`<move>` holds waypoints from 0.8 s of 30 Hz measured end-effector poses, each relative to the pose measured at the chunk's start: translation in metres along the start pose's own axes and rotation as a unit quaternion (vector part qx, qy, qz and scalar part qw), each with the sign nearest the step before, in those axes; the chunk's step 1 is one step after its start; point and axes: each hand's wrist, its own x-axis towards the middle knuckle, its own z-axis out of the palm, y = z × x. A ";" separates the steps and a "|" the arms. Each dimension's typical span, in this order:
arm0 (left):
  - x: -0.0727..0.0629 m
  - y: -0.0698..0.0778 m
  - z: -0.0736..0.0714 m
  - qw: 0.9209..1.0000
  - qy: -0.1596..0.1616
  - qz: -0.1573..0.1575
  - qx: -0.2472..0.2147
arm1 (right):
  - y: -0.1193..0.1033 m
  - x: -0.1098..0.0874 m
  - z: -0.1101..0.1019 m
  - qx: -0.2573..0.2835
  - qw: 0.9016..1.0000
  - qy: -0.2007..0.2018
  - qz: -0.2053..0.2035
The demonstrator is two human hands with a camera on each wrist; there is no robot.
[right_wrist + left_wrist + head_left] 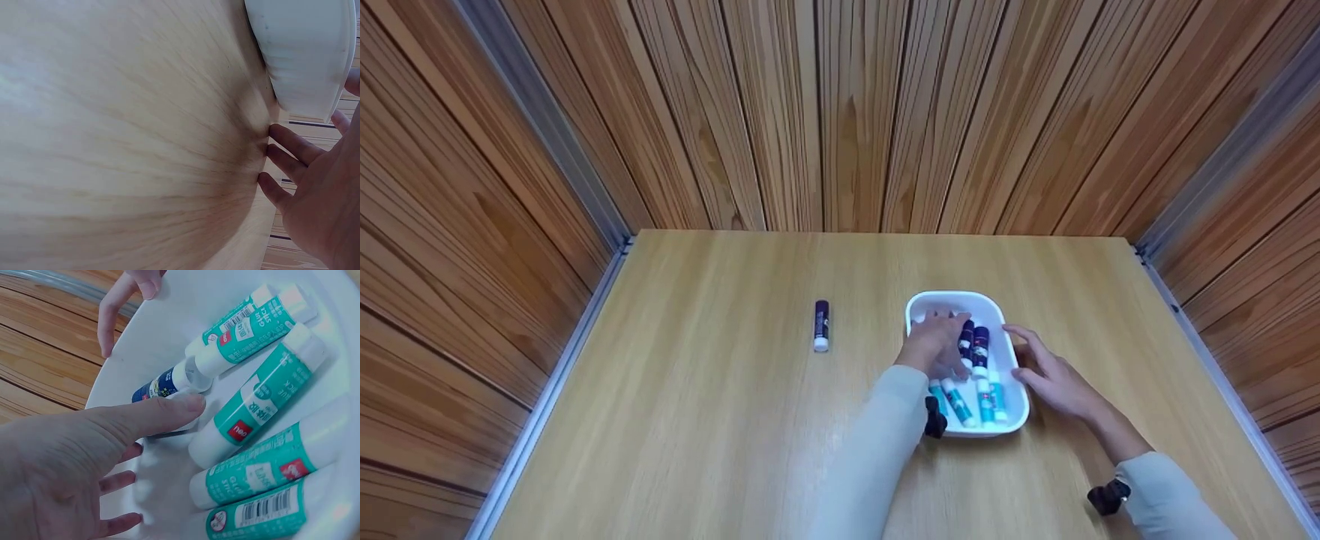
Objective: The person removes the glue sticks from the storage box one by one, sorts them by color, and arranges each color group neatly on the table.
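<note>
My left hand (936,343) reaches down inside a white plastic tray (971,303). Its fingers are spread, and in the left wrist view the thumb (171,413) lies across part of a dark blue glue stick (163,385). Beside this hand, dark blue glue sticks (980,351) lie in the far half of the tray. Several teal glue sticks (958,403) with white caps fill the near half. On the tray's right rim rest the thumb and a fingertip of my right hand (1054,379); its other fingers (287,163) touch the tabletop with nothing in them.
A single dark blue glue stick (821,326) with a white end lies on the wooden table (697,390), left of the tray. Wood-panelled walls (847,112) stand behind and at both sides, with metal edging (547,409) along the table's sides.
</note>
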 end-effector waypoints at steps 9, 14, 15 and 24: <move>-0.001 -0.003 0.005 0.999 0.032 0.024 0.005 | -0.002 0.001 0.001 0.000 1.000 0.004 0.008; -0.001 -0.001 -0.002 0.999 0.007 0.012 -0.033 | -0.002 0.001 0.001 0.001 1.000 0.003 0.009; -0.001 0.000 -0.004 0.999 -0.001 0.005 -0.044 | -0.002 0.001 0.001 0.002 1.000 0.003 0.009; 0.007 0.002 -0.013 0.996 -0.052 -0.012 -0.076 | -0.002 -0.001 0.000 0.002 1.000 0.002 0.004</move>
